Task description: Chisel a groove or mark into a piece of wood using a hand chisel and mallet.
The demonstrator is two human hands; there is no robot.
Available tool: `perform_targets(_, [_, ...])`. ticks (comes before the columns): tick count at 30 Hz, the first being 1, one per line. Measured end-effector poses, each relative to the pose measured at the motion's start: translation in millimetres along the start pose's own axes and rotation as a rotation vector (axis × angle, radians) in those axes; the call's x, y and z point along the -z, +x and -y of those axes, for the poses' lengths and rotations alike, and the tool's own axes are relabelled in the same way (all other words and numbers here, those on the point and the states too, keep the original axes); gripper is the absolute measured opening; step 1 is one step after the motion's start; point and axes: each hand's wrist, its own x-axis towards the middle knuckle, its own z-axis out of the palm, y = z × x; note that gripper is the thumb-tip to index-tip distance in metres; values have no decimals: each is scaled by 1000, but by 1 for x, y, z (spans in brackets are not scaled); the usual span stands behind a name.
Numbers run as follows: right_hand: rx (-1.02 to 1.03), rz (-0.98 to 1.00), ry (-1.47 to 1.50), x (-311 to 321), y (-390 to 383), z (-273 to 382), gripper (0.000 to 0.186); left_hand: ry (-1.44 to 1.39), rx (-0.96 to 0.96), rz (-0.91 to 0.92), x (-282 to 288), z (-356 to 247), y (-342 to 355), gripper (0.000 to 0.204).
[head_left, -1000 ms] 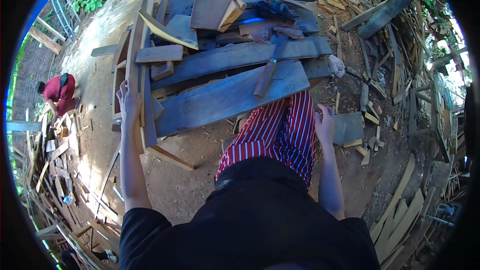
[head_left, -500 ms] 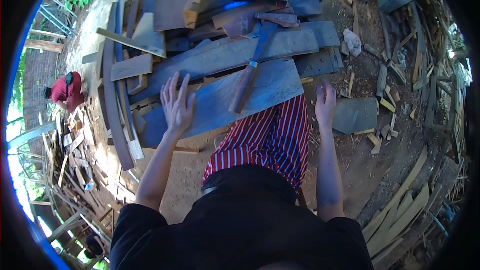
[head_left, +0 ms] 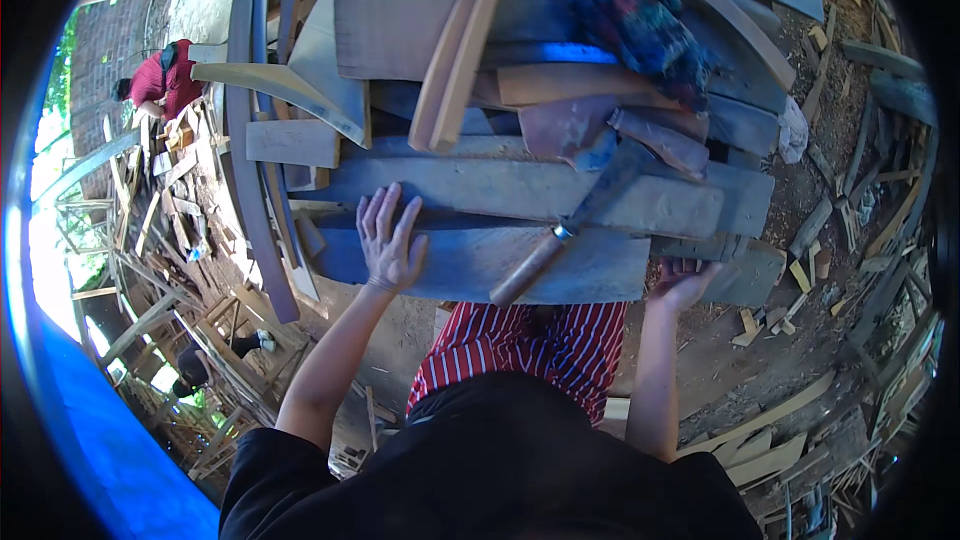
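Note:
A wide wooden plank (head_left: 460, 270) lies across in front of me, at the near edge of the board pile. My left hand (head_left: 390, 245) is open, palm down, with its fingers spread on the plank's left part. At the right, my right hand (head_left: 682, 288) is turned palm up against the near edge of the boards. Its fingers look bent around that edge, and part of them is hidden. Between my hands, a large knife (head_left: 535, 262) with a wooden handle and a dark blade lies slanting over the planks. Its blade end meets a brown wrinkled piece (head_left: 660, 145).
Stacked boards (head_left: 420, 20) rise beyond, with a dark crumpled cloth (head_left: 640, 30) on them. Long narrow strips (head_left: 245, 140) stand along the left. Wood scraps (head_left: 770, 320) litter the ground at right. A person in red (head_left: 165, 80) bends at the far left.
My right hand has come from the air to the boards' near edge and turned palm up. My left hand stays spread on the plank. The whole view has shifted.

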Motion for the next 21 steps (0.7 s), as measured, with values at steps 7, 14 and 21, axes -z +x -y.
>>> perform_targets(7, [34, -15, -16, -16, 2, 2, 77, -39, 6, 33, 1, 1, -1, 51])
perform_targets(14, [-95, 344, 128, 12, 32, -7, 77, -109, 21, 52, 1, 0, 1, 50])
perform_targets(21, [-8, 284, 107, -1, 17, -6, 79, -131, 37, 61, 2, 1, -2, 52])
